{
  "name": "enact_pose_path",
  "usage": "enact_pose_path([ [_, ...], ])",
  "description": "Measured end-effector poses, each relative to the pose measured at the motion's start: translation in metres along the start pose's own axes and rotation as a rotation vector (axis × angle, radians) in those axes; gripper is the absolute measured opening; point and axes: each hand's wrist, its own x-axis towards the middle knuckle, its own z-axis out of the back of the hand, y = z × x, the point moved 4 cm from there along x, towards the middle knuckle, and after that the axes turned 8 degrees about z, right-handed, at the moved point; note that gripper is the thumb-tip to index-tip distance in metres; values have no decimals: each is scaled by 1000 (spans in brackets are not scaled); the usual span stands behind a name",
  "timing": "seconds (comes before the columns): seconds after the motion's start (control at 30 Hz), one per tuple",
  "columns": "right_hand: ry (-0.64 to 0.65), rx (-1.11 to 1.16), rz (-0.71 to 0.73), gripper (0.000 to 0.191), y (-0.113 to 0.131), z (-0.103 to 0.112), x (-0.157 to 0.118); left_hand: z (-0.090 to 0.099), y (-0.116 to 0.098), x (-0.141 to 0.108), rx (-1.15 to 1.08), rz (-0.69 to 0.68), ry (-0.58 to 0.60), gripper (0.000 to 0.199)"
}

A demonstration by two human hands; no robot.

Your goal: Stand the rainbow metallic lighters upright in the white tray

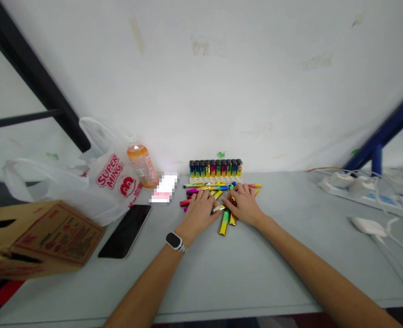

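Note:
Several shiny coloured lighters [224, 223] lie in a loose pile on the grey table. Behind the pile, a row of upright lighters [216, 169] with black tops stands in a pale holder [215, 180] near the wall. My left hand [199, 209] rests on the pile's left part, its fingers spread over pink and purple lighters. On the right part lies my right hand [244, 204], fingers apart, touching lighters beside the left hand. A silvery lighter [218, 208] shows between the two hands. Some lighters are partly hidden beneath the fingers.
At left are a cardboard box [58, 237], a black phone [125, 231], a white plastic bag [102, 191], an orange drink bottle [142, 164] and a blurred white item [165, 187]. A power strip [369, 193] and a white charger [369, 225] with cables lie at right.

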Motion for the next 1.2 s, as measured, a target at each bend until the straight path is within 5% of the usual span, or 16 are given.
enact_pose_path([
  [0.23, -69, 78, 44, 37, 7, 9, -1, -4, 2, 2, -79, -6, -67, 25],
  [0.47, -55, 166, 115, 42, 21, 20, -2, -3, 6, 9, -879, 187, -256, 30],
  [0.6, -63, 242, 197, 35, 42, 23, -6, 3, 3, 6, -1143, 274, -351, 26],
  [0.77, -199, 371, 158, 44, 45, 25, -7, 3, -4, 5, -1348, 264, -265, 30],
  [1.0, -344, 514, 51, 53, 29, 23, -7, -6, -5, 4, -1516, 471, -52, 60],
  [1.2, -353, 540, 34, 54, 30, 21, -8, -4, 0, 1, -1442, 629, -159, 66],
])
